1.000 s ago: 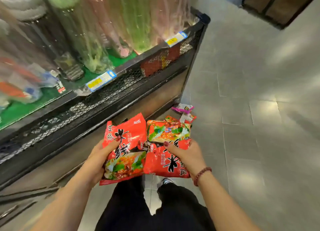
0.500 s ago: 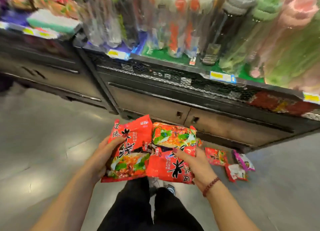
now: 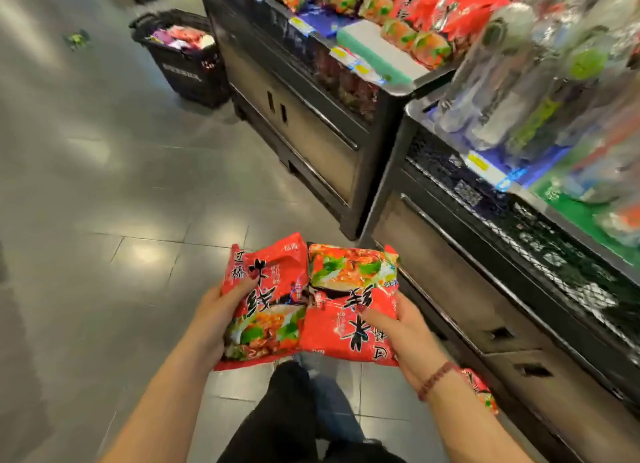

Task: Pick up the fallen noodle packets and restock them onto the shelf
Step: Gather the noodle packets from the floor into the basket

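My left hand (image 3: 216, 320) grips a red noodle packet (image 3: 266, 289) by its left edge, thumb on its front. My right hand (image 3: 401, 334) holds a second red noodle packet (image 3: 349, 306), thumb across the lower front. Both packets sit side by side low in the middle of the view, above my legs. One more red packet (image 3: 479, 390) lies on the floor behind my right wrist, by the shelf base. The noodle shelf (image 3: 398, 81) with red and purple packets stands at the upper right.
A black shopping basket (image 3: 183, 67) filled with packets stands on the floor at the far left end of the shelf unit. Nearer right, a mesh-fronted shelf (image 3: 519, 227) carries clear bottles. Grey tiled floor (image 3: 104, 202) stretches out on the left.
My view has swung left along the aisle, bringing the noodle shelf and basket into sight. Both hands keep their grips on the two packets. The fallen packets now lie behind my right wrist.
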Action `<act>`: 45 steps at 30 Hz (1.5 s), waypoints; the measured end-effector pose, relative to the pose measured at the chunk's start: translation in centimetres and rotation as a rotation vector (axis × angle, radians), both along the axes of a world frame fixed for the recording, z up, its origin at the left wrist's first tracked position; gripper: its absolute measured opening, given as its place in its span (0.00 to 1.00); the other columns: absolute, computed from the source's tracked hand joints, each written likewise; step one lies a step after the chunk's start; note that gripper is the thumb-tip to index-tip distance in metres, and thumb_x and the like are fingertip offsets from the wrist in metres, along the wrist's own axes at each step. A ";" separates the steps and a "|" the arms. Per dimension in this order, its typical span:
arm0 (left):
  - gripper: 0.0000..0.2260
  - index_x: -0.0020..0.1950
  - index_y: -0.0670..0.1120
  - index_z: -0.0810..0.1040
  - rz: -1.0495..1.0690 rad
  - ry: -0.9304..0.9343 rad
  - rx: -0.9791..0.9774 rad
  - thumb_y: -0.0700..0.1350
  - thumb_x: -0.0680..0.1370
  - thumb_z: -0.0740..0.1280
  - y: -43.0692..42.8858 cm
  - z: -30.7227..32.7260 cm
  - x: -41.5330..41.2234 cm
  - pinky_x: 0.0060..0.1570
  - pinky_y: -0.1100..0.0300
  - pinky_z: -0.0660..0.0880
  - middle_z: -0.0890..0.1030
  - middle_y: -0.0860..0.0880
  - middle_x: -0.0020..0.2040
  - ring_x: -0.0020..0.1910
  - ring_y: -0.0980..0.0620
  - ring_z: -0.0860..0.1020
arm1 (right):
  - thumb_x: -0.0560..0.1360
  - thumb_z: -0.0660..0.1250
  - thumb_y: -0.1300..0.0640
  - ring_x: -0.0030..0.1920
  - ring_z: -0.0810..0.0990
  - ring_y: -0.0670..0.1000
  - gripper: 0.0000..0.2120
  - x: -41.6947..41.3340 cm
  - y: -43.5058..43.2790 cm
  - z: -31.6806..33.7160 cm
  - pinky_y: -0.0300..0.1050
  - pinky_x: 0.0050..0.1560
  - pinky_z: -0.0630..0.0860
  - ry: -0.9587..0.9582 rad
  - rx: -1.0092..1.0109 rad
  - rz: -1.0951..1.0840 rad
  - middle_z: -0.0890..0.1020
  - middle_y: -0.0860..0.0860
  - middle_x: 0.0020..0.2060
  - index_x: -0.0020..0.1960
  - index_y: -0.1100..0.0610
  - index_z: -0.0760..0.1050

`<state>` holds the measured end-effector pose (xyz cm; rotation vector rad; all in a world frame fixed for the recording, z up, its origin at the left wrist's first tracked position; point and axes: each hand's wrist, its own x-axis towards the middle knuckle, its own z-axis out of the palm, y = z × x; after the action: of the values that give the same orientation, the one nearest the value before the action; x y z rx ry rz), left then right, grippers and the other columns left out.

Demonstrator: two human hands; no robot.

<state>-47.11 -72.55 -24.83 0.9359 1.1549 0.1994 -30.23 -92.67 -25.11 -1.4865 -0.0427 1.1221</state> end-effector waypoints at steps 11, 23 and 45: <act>0.13 0.52 0.44 0.77 0.140 -0.138 -0.055 0.50 0.73 0.69 18.5 2.1 -3.3 0.55 0.45 0.77 0.85 0.41 0.46 0.42 0.42 0.84 | 0.71 0.73 0.61 0.45 0.85 0.57 0.21 0.2 22.4 2.9 0.54 0.42 0.82 -0.092 0.007 0.151 0.84 0.54 0.50 0.60 0.51 0.71; 0.24 0.60 0.43 0.76 0.449 -0.108 -0.010 0.54 0.69 0.73 37.2 1.2 -0.8 0.58 0.42 0.76 0.85 0.41 0.50 0.48 0.39 0.84 | 0.71 0.73 0.57 0.45 0.85 0.54 0.22 6.9 48.4 1.3 0.51 0.41 0.82 -0.155 -0.001 0.420 0.83 0.53 0.52 0.63 0.51 0.71; 0.16 0.59 0.47 0.74 0.533 -0.130 0.104 0.48 0.73 0.71 81.7 0.1 8.8 0.43 0.51 0.79 0.86 0.44 0.47 0.45 0.43 0.85 | 0.71 0.73 0.62 0.46 0.85 0.56 0.20 16.9 94.6 0.0 0.53 0.43 0.82 -0.143 0.023 0.474 0.84 0.55 0.50 0.60 0.56 0.72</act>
<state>-38.27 9.11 -24.71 0.6761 1.2624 0.7461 -13.30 1.88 -25.09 -1.5771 -0.5286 1.3796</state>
